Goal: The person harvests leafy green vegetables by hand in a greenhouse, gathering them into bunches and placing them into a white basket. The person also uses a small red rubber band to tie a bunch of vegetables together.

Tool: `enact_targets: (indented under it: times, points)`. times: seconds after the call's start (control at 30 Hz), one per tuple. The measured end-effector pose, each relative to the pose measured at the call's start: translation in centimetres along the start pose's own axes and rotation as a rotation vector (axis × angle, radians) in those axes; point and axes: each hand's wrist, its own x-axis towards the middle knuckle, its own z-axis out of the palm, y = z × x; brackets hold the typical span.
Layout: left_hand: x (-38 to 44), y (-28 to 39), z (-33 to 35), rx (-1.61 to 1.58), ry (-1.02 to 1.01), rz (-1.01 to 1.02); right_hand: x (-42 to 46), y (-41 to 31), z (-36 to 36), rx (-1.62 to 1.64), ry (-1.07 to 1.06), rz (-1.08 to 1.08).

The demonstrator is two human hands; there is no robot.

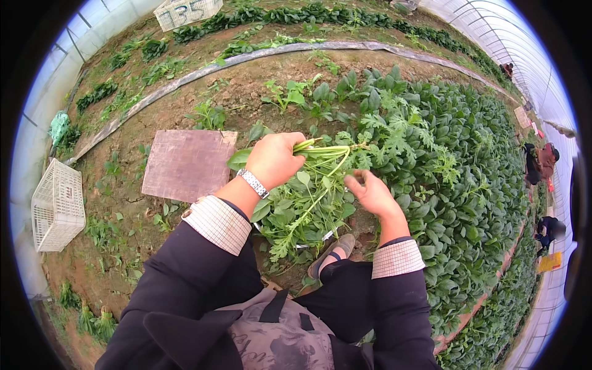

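Observation:
My left hand (276, 159), with a metal-band watch on its wrist, is closed around several green stems with leaves (319, 154). Their cut or root ends point right and up. To the right, my right hand (371, 192) is beside the stems, thumb and forefinger close together; whether it pinches anything is unclear. Beneath both hands lies a heap of loose leafy greens (296, 208), with a long serrated-leaf stem across it. A white edge of something under the heap shows near my shoe (340, 249).
A reddish-brown board (189, 164) lies left on the soil. A dense bed of spinach-like plants (471, 194) grows at right. White plastic crates (59, 208) stand far left and at the top. A grey strip (222, 63) crosses the ground. Several people are at the far right.

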Motion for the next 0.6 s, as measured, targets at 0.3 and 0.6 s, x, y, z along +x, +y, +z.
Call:
enact_targets:
  times: [0.3,0.6]
  points:
    - [0.2,-1.1,-0.3,-0.247,-0.188,-0.049,-0.1,-1.3,1.0,0.576,0.09,-0.312]
    - [0.3,-3.2,-0.8,-0.294,-0.261,-0.12,-0.6,-2.3,0.8,0.751,0.15,-0.196]
